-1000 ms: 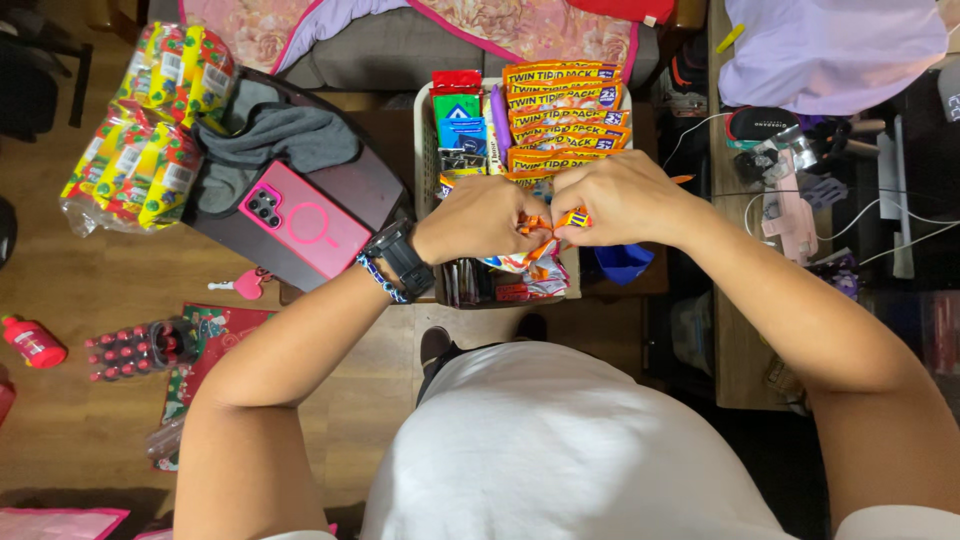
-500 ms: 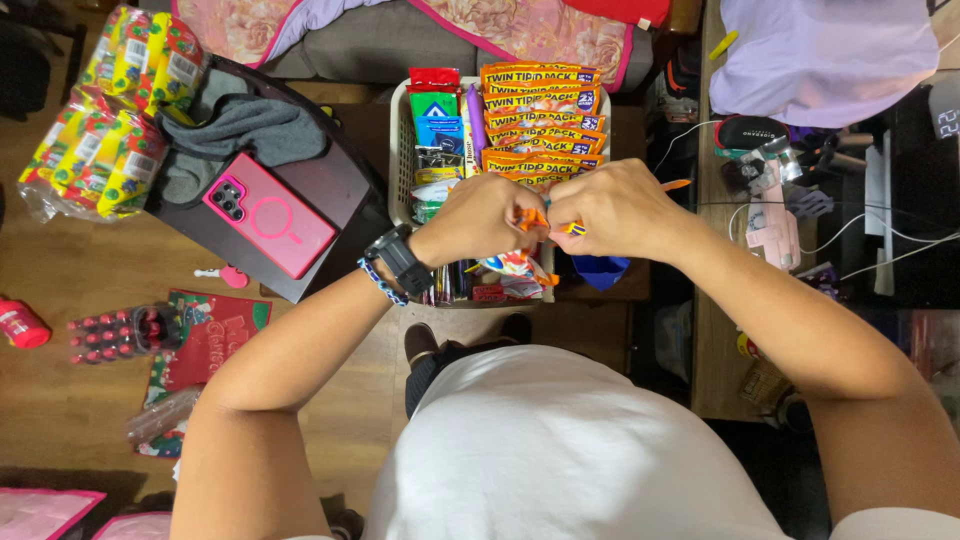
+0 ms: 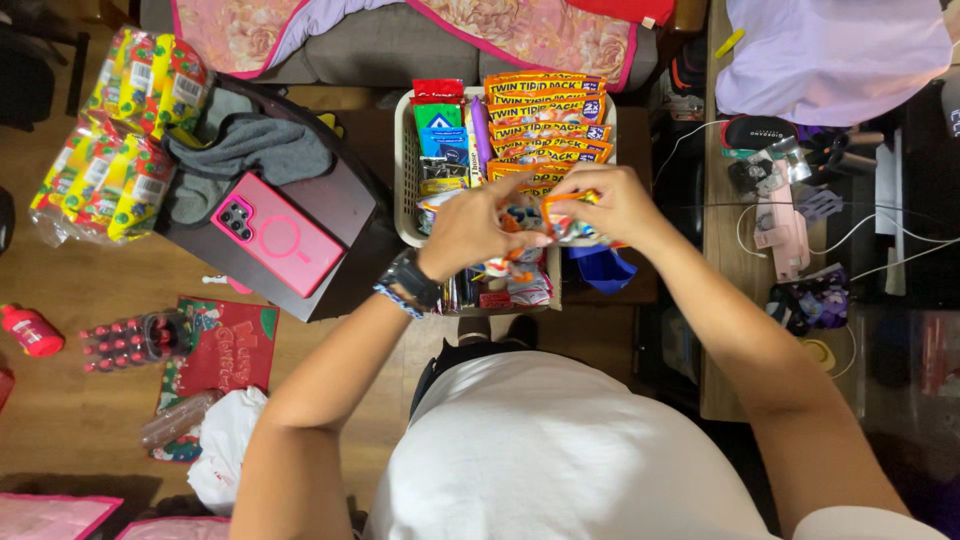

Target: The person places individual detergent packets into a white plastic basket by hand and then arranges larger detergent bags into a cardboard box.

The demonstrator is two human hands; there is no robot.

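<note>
Holding a small crinkly packet in orange, white and blue [image 3: 566, 226] with both hands, right above the cream plastic basket [image 3: 404, 170]. Pinching one end with the left hand [image 3: 468, 226], fingers closed on the wrapper. Gripping the other end with the right hand [image 3: 612, 204], fingers curled tight round it. Wearing a black wrist watch [image 3: 412, 276] and a blue bead band on the left wrist.

Looking different from a moment ago: then, pressing both fists close together with only a tiny orange bit peeping out between them. Now, showing much more of the packet, with the hands sitting a little further up over the basket. Seeming to mean the wrapper being pulled out wider between the two hands, though not showing for sure whether it is torn open.

Lying under the hands, inside the basket: a row of flat orange snack packs [image 3: 546, 112], some green and blue packs [image 3: 438, 122], and more small wrappers near the front. Resting to the left: a bright pink phone [image 3: 278, 236] on a dark shiny case [image 3: 345, 195], just beside a grey folded cloth [image 3: 250, 148]. Sitting further left on the wooden floor: clear bags of yellow, green and red packs [image 3: 108, 140] and a small red bottle [image 3: 32, 330].
</note>
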